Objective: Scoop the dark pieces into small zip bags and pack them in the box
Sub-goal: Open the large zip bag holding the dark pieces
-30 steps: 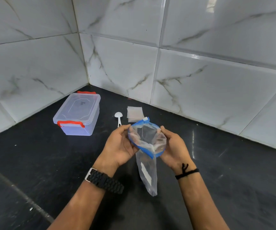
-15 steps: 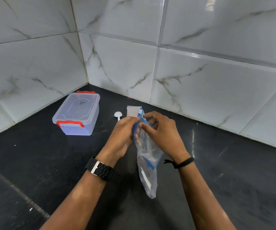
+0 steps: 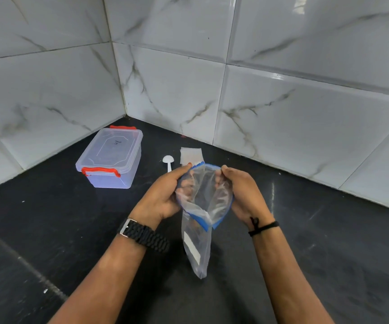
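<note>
The left hand [image 3: 163,195] and right hand [image 3: 242,195] each pinch one side of a blue-rimmed zip bag [image 3: 204,199], pulling its mouth wide above the black tabletop [image 3: 329,253]. The bag hangs limp and looks empty, apart from a faint dark trace at its bottom corner that I cannot identify. No dark pieces are visible anywhere. The task seems barely begun: the white scoop [image 3: 168,161] lies unused beside a stack of small bags [image 3: 190,155], and the clear box [image 3: 111,157] sits further left with its lid on, apparently empty.
</note>
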The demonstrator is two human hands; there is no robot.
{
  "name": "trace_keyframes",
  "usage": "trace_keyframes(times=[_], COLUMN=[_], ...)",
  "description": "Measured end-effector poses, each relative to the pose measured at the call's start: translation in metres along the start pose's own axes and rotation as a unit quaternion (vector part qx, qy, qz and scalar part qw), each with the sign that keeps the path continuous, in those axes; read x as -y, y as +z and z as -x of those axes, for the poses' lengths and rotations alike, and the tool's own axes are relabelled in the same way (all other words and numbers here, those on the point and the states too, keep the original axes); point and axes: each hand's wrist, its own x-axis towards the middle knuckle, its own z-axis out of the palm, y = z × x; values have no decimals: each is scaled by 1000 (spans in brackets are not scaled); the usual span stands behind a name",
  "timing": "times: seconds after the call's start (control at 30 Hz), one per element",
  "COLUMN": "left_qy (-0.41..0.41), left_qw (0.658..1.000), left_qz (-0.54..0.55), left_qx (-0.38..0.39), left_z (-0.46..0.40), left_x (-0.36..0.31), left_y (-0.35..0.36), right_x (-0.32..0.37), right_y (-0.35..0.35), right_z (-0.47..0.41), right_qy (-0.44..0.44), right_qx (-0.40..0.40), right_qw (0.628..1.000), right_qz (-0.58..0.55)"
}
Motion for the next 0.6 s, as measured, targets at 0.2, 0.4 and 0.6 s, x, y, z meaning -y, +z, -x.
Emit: trace_keyframes(times=[0.2,0.4,0.6], left_qy=[-5,-4,226], left_qw=[999,997,942], left_qz=[34,68,-201], left_qx=[8,31,-147], left_z=[5,19,23], left_x=[6,8,19], left_y=[7,14,11], right_x=[-6,-8,-7], right_y=[3,6,7], right_z=[1,6,23], right_qy=[-27,14,-173], right_qx=[-13,-5,-160], right_qw=[998,1000,918], right_qz=[59,2,320])
